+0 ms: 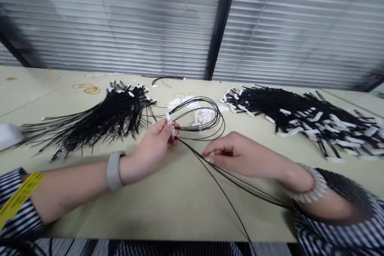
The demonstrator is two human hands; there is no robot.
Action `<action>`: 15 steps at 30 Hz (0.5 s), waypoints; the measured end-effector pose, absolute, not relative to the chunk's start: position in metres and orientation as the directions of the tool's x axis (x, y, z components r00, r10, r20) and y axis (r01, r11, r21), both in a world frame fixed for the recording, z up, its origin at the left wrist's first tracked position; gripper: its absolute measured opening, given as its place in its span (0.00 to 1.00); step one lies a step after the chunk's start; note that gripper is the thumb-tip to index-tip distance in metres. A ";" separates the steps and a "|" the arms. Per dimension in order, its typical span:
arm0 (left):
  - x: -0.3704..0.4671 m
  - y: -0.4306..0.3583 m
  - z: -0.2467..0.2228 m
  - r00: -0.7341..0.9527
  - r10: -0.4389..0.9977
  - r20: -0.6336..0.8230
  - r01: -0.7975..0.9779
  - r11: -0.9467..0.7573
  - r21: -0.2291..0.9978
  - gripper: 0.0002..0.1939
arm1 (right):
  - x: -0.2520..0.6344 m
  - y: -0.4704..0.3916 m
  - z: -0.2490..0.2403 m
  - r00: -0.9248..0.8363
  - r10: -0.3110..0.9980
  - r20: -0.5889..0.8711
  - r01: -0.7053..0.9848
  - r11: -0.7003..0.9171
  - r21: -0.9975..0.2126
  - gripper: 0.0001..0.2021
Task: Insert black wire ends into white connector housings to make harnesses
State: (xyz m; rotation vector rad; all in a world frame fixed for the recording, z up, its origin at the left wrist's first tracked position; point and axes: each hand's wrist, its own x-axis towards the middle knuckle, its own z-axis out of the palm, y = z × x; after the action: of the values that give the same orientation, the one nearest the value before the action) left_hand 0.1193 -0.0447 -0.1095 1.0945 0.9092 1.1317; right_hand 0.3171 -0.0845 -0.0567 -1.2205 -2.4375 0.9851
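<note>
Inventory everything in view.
Looped wires: several, black, centre
Loose pieces: many, white, behind looped wires
Table: one, cream, across foreground
Left wire pile: one, black and white, left
Right wire pile: one, black and white, right
Short wires: few, black, table's far edge
Rubber bands: several, orange-yellow, far left
Rounded object: one, white, left edge
Blinds: count unclear, grey, behind table
Frame bars: several, dark, amid blinds
Sleeves: two, dark-and-white striped, both arms
Label: one, yellow, left sleeve
Wristband: one, grey, left wrist
Bracelet: one, pale, right wrist
Left hand: one, bare, holding looped wires
Right hand: one, bare, at trailing wires
</note>
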 end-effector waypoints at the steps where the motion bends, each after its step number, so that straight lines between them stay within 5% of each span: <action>1: 0.119 -0.045 -0.110 0.205 0.979 -0.021 -0.222 0.068 0.973 0.09 | 0.316 -0.085 -0.057 -0.629 0.774 -0.075 0.605 0.426 -0.672 0.11; 12: 0.118 -0.044 -0.110 0.237 0.971 -0.029 -0.261 0.093 0.961 0.09 | 0.310 -0.083 -0.066 -0.574 0.818 -0.042 0.610 0.392 -0.689 0.13; 15: 0.118 -0.044 -0.107 0.235 0.970 -0.061 -0.305 0.134 0.943 0.08 | 0.309 -0.083 -0.067 -0.548 0.836 0.004 0.696 0.459 -0.552 0.15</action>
State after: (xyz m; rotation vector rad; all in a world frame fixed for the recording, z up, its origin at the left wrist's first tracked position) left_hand 0.1182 -0.0440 -0.1065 0.9991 0.8579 1.1114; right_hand 0.3092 -0.0833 -0.0669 -1.3144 -2.4365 0.7306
